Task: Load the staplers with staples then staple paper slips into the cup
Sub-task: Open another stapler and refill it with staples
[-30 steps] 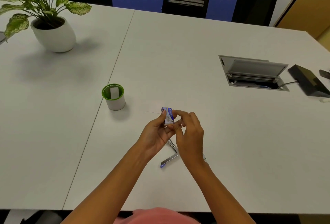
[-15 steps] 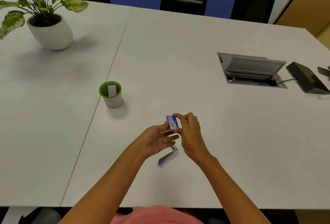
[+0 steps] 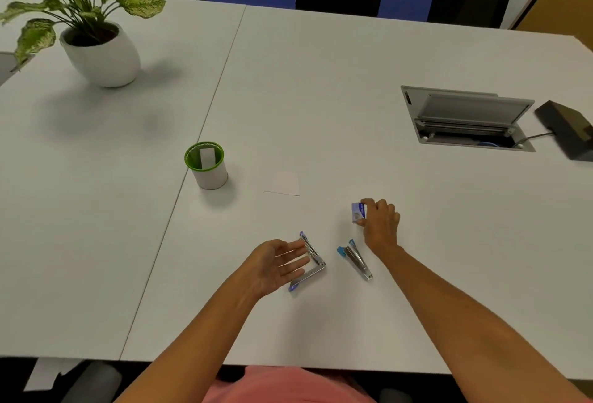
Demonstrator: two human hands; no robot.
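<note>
Two small metal staplers lie on the white table. One stapler (image 3: 313, 263) with dark blue ends is hinged wide open in a V. Just left of it my left hand (image 3: 278, 264) is open, palm up, fingertips near its hinge. The other stapler (image 3: 355, 258), with light blue ends, lies to its right. My right hand (image 3: 380, 224) grips a small blue staple box (image 3: 358, 212) low over the table, beyond that stapler. A white paper slip (image 3: 284, 183) lies flat further back. The white cup (image 3: 208, 165) with a green rim stands to the left, with one slip inside.
A potted plant (image 3: 96, 39) stands at the far left. An open cable hatch (image 3: 465, 118) is sunk into the table at the right, with a black device (image 3: 568, 128) beside it. Dark chairs stand behind the far edge. A seam (image 3: 205, 123) joins two tabletops.
Both hands held the staple box together over the staplers. Now my right hand has carried the box to the right and down, and my left hand has let go and opened, uncovering both staplers.
</note>
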